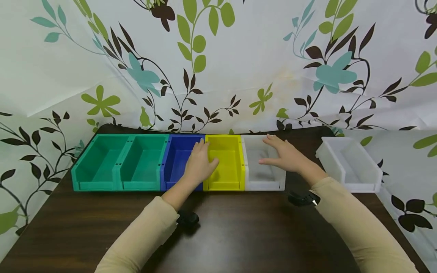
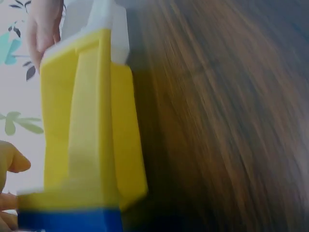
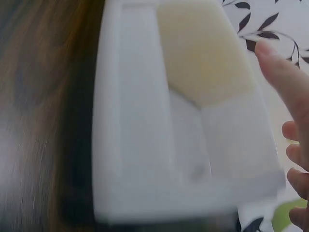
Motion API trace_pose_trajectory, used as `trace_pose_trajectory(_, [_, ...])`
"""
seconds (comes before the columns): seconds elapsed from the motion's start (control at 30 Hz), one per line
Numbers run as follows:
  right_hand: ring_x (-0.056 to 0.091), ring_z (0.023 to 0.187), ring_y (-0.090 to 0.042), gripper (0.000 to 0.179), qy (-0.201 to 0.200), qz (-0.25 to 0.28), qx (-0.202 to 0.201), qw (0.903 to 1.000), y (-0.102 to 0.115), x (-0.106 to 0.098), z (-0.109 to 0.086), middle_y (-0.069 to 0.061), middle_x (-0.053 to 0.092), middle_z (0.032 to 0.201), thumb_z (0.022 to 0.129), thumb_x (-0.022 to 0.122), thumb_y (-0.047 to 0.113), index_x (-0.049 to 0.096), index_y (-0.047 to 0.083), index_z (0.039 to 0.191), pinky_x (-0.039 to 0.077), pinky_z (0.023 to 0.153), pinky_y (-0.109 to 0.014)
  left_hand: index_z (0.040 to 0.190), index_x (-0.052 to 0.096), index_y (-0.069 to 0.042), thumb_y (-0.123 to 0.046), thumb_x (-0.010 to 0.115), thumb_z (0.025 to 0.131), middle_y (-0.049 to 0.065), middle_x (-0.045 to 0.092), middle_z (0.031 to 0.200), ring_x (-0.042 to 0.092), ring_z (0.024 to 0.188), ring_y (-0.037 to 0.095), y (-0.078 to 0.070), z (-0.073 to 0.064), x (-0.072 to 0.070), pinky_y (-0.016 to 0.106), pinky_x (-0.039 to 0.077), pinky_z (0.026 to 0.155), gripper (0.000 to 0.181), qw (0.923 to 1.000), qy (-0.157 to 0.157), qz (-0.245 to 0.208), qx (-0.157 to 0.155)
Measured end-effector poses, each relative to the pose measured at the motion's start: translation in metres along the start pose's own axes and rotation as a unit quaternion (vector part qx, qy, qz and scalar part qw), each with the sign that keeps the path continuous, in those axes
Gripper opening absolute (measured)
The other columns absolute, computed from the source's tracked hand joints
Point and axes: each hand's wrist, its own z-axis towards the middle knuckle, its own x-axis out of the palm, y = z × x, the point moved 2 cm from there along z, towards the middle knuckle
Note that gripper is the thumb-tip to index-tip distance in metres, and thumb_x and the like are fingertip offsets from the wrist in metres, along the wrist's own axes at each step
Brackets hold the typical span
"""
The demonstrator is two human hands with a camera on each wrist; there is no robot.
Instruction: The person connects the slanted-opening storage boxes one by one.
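Observation:
My left hand (image 1: 199,163) is over the side where the blue bin (image 1: 164,167) meets the yellow bin (image 1: 225,185). Its fingers stretch toward the back rims, thumb out over the yellow bin. My right hand (image 1: 284,154) hovers above the white bin (image 1: 265,185), with thumb and fingers spread apart. Neither hand holds anything. In the left wrist view, the fingers (image 2: 10,162) show beside the yellow bin. The right wrist view has the thumb (image 3: 277,70) and fingertips past the white bin's side; whether they touch it, I cannot tell.
Two green bins (image 1: 95,185) (image 1: 139,185) stand side by side at the left end of the row. Apart on the right, a second white bin (image 1: 362,187) sits near the edge of the dark wooden table (image 1: 246,231). A leaf-patterned cloth (image 1: 239,57) hangs behind.

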Motion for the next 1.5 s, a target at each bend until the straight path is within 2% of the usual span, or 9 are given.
trace_pose_trajectory(0.17, [0.017, 0.144, -0.038, 0.090, -0.024, -0.025, 0.012, 0.9993, -0.017, -0.010, -0.018, -0.017, 0.022, 0.156, 0.081, 0.058, 0.064, 0.034, 0.008, 0.147, 0.018, 0.110, -0.063, 0.137, 0.048, -0.002, -0.031, 0.057, 0.089, 0.020, 0.035, 0.149, 0.027, 0.140, 0.039, -0.020, -0.002, 0.012, 0.056, 0.020, 0.113, 0.057, 0.9985, -0.013, 0.022, 0.049])
trace_pose_trajectory(0.3, [0.019, 0.142, -0.041, 0.084, -0.046, -0.037, 0.024, 0.9980, -0.033, -0.017, -0.030, -0.021, 0.024, 0.154, 0.085, 0.059, 0.056, 0.033, 0.005, 0.146, 0.023, 0.107, -0.064, 0.134, 0.051, -0.002, -0.033, 0.056, 0.090, 0.021, 0.040, 0.146, 0.036, 0.136, 0.041, -0.035, -0.002, 0.021, 0.056, 0.025, 0.111, 0.054, 0.9968, -0.025, 0.023, 0.072])
trace_pose_trajectory(0.43, [0.023, 0.139, -0.046, 0.081, -0.058, -0.037, 0.040, 0.9968, -0.048, -0.023, -0.042, -0.025, 0.024, 0.153, 0.088, 0.058, 0.052, 0.033, 0.001, 0.146, 0.023, 0.105, -0.066, 0.137, 0.047, -0.003, -0.033, 0.057, 0.090, 0.017, 0.043, 0.145, 0.044, 0.131, 0.034, -0.042, 0.002, 0.032, 0.046, 0.038, 0.107, 0.056, 0.9953, 0.018, -0.090, 0.030])
trace_pose_trajectory(0.53, [0.031, 0.133, -0.049, 0.080, -0.068, -0.038, 0.057, 0.9953, -0.059, -0.028, -0.053, -0.026, 0.025, 0.152, 0.089, 0.057, 0.051, 0.033, 0.000, 0.145, 0.027, 0.103, -0.066, 0.142, 0.040, -0.005, -0.035, 0.059, 0.090, 0.014, 0.045, 0.145, 0.063, 0.104, 0.030, -0.045, 0.006, 0.043, 0.041, 0.050, 0.093, 0.063, 0.9834, 0.062, -0.169, -0.023])
trace_pose_trajectory(0.67, [0.033, 0.129, -0.053, 0.079, -0.087, -0.023, 0.082, 0.9926, -0.075, -0.033, -0.067, -0.030, 0.026, 0.149, 0.090, 0.055, 0.050, 0.032, -0.004, 0.144, 0.028, 0.100, -0.067, 0.145, 0.034, -0.004, -0.035, 0.061, 0.087, 0.016, 0.043, 0.145, 0.061, 0.090, 0.028, -0.049, 0.010, 0.055, 0.040, 0.051, 0.091, 0.071, 0.9712, 0.089, -0.211, -0.067])
trace_pose_trajectory(0.87, [0.030, 0.126, -0.057, 0.075, -0.109, -0.027, 0.122, 0.9861, -0.099, -0.040, -0.092, -0.036, 0.031, 0.143, 0.093, 0.052, 0.047, 0.032, -0.005, 0.143, 0.027, 0.096, -0.070, 0.142, 0.037, 0.003, -0.029, 0.063, 0.085, 0.019, 0.045, 0.142, 0.049, 0.126, 0.029, -0.055, 0.012, 0.065, 0.042, 0.040, 0.105, 0.071, 0.9660, 0.090, -0.222, -0.098])
trace_pose_trajectory(1.03, [0.031, 0.121, -0.061, 0.075, -0.104, -0.037, 0.163, 0.9805, -0.114, -0.046, -0.111, -0.041, 0.032, 0.139, 0.094, 0.047, 0.049, 0.030, -0.005, 0.144, 0.027, 0.092, -0.073, 0.128, 0.052, 0.003, -0.023, 0.064, 0.085, 0.015, 0.064, 0.113, 0.062, 0.094, 0.022, -0.058, 0.010, 0.068, 0.032, 0.054, 0.080, 0.052, 0.9602, 0.091, -0.237, -0.116])
trace_pose_trajectory(1.17, [0.033, 0.116, -0.062, 0.074, -0.104, -0.032, 0.184, 0.9769, -0.125, -0.047, -0.121, -0.043, 0.032, 0.136, 0.096, 0.045, 0.047, 0.029, -0.007, 0.143, 0.031, 0.088, -0.073, 0.106, 0.060, -0.001, -0.016, 0.062, 0.083, 0.007, 0.062, 0.082, 0.055, 0.065, 0.016, -0.057, 0.009, 0.065, 0.023, 0.047, 0.055, 0.028, 0.9533, 0.082, -0.265, -0.120])
trace_pose_trajectory(1.5, [0.032, 0.115, -0.063, 0.069, -0.152, -0.026, 0.224, 0.9623, -0.161, -0.046, -0.143, -0.046, 0.033, 0.132, 0.098, 0.040, 0.039, 0.028, -0.014, 0.140, 0.029, 0.091, -0.070, 0.120, 0.057, 0.001, -0.018, 0.063, 0.083, 0.010, 0.066, 0.092, 0.059, 0.071, 0.016, -0.043, 0.013, 0.052, 0.024, 0.051, 0.060, 0.042, 0.9493, 0.075, -0.274, -0.135])
